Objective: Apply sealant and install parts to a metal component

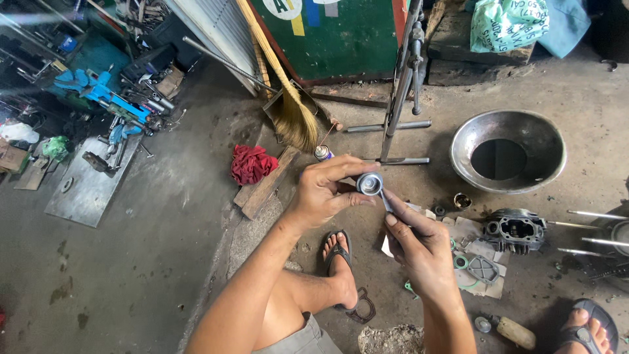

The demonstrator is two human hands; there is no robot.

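The left hand is pinching a small round metal cap between thumb and curled fingers, steadying it at chest height while the right hand, fingers closed, is working a thin tool into it, above an engine cylinder head, steel basin and red rag on the floor.

Behind your work area you have a green signboard with white, yellow and blue markings, leaning upright. At upper right lies a pale green printed plastic bag on a wooden block.
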